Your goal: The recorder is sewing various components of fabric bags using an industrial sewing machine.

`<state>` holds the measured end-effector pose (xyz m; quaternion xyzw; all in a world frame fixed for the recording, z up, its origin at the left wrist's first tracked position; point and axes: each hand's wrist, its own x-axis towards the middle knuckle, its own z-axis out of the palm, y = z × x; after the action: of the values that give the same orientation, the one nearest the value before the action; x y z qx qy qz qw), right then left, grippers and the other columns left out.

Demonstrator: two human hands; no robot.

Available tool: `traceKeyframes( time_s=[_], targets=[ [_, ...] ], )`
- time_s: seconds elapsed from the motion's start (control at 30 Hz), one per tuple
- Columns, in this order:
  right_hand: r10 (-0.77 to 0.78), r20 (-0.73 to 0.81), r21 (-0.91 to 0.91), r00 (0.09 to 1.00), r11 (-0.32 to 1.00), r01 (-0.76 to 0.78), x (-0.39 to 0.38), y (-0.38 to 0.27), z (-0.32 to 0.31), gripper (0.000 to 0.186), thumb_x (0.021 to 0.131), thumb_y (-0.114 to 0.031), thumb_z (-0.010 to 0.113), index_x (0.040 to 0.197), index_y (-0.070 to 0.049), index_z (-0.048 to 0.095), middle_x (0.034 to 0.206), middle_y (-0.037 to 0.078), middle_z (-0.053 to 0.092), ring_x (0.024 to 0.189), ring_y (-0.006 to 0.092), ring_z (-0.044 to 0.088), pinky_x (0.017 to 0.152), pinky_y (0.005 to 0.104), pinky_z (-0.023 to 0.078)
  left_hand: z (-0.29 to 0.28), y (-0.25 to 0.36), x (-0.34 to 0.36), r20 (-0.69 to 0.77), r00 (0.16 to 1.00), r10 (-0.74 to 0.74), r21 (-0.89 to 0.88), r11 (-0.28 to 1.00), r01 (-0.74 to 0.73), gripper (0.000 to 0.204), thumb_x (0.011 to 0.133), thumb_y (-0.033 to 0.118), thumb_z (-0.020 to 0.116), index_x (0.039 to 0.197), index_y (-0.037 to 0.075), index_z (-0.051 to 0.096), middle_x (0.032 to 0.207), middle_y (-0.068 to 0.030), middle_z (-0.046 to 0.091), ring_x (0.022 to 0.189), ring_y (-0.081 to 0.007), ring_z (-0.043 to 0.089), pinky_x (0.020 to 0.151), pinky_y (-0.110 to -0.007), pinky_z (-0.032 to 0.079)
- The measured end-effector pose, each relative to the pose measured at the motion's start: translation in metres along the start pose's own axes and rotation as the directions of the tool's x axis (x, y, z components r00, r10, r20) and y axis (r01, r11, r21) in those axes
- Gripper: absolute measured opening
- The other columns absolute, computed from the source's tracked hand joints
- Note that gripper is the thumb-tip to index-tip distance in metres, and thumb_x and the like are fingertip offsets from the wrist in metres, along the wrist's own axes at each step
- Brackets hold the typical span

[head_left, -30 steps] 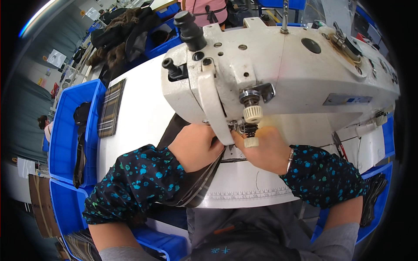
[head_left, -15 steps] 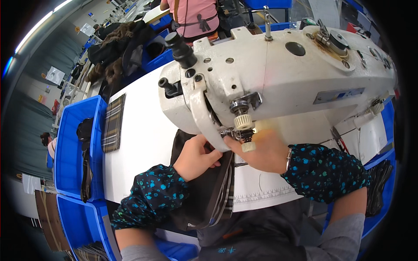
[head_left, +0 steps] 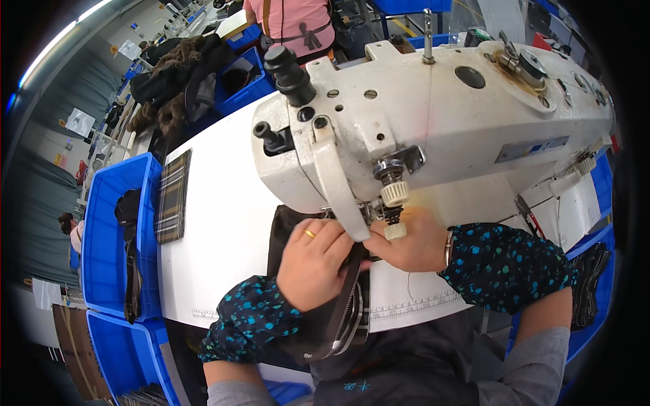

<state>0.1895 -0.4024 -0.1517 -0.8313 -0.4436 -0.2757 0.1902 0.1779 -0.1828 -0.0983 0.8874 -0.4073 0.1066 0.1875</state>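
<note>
A dark fabric piece with a metal zipper (head_left: pixel 347 312) lies under the needle area of a white sewing machine (head_left: pixel 447 111), its near end hanging over the table edge. My left hand (head_left: pixel 313 260), with a ring on one finger, is closed on this fabric left of the presser foot, back of the hand up. Just right of the foot, my right hand (head_left: pixel 409 243) pinches the fabric's edge; its fingertips are partly hidden by the machine's lever and tension knob (head_left: pixel 395 194). Checked lining shows beside the zipper. The needle itself is hidden.
A folded checked cloth (head_left: pixel 173 196) lies on the white table (head_left: pixel 217 169) at left. Blue bins (head_left: pixel 95 243) with dark pieces stand beyond it. Red-handled snips (head_left: pixel 529 215) rest right of my right hand. Another person in pink (head_left: pixel 298 27) sits across.
My left hand has turned back-up and spread over the fabric beside the foot, its thumb now tucked away. My right hand stays by the needle area. The whole view has shifted slightly.
</note>
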Motion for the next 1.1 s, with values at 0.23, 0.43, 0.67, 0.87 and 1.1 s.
traceKeyframes(
  time_s=[0.23,0.43,0.67,0.87,1.1],
  targets=[
    [0.041,0.032,-0.039,0.999,0.998,-0.039,-0.004,-0.012,-0.009,0.009,0.077,-0.017,0.068,0.078,-0.009,0.063,0.069,0.004,0.059,0.053,0.0206,0.060,0.049,0.0349,0.046,0.015,-0.014,-0.004,-0.090,0.995,0.052,0.005,0.999,-0.052,0.035,0.079,0.011,0.082,0.112,0.006,0.072,0.095,-0.0047,0.073,0.087,-0.0248,0.069,0.080,-0.039,0.048],
    [0.224,0.290,-0.469,0.930,0.881,-0.065,-0.004,-0.017,-0.031,0.006,0.074,-0.013,0.068,0.077,-0.009,0.064,0.068,0.002,0.056,0.056,0.0163,0.059,0.050,0.0296,0.043,0.018,-0.013,-0.005,-0.110,0.992,-0.067,-0.076,0.995,0.058,0.030,0.072,0.001,0.073,0.101,0.004,0.066,0.091,-0.0076,0.067,0.088,-0.0278,0.064,0.090,-0.039,0.048],
    [0.010,0.051,-0.298,0.999,0.955,0.006,0.004,-0.017,-0.023,0.010,0.071,-0.015,0.067,0.071,-0.011,0.057,0.064,0.001,0.052,0.056,0.0157,0.058,0.050,0.0299,0.043,0.024,-0.018,0.000,-0.160,0.983,0.087,-0.144,0.983,-0.110,0.030,0.070,-0.001,0.072,0.098,0.005,0.063,0.090,-0.0083,0.065,0.085,-0.0289,0.064,0.090,-0.042,0.051],
    [-0.082,0.166,-0.142,0.983,0.984,0.106,-0.003,-0.024,-0.025,0.011,0.075,-0.017,0.066,0.075,-0.007,0.062,0.071,0.006,0.057,0.057,0.0160,0.060,0.049,0.0309,0.047,0.013,-0.016,-0.003,-0.021,0.992,0.125,-0.116,0.985,-0.127,0.038,0.071,0.003,0.073,0.109,0.007,0.072,0.102,-0.0093,0.067,0.091,-0.0293,0.065,0.093,-0.042,0.051],
    [-0.189,0.324,0.100,0.927,0.981,0.165,-0.007,-0.048,-0.032,0.050,0.080,-0.034,0.071,0.096,0.013,0.070,0.103,0.036,0.067,0.066,0.0244,0.070,0.048,0.0302,0.053,0.005,0.000,-0.005,0.070,0.997,0.013,-0.038,0.999,-0.010,0.036,0.076,0.006,0.074,0.112,0.009,0.075,0.108,-0.0077,0.064,0.093,-0.0314,0.063,0.090,-0.049,0.048]
  ],
)
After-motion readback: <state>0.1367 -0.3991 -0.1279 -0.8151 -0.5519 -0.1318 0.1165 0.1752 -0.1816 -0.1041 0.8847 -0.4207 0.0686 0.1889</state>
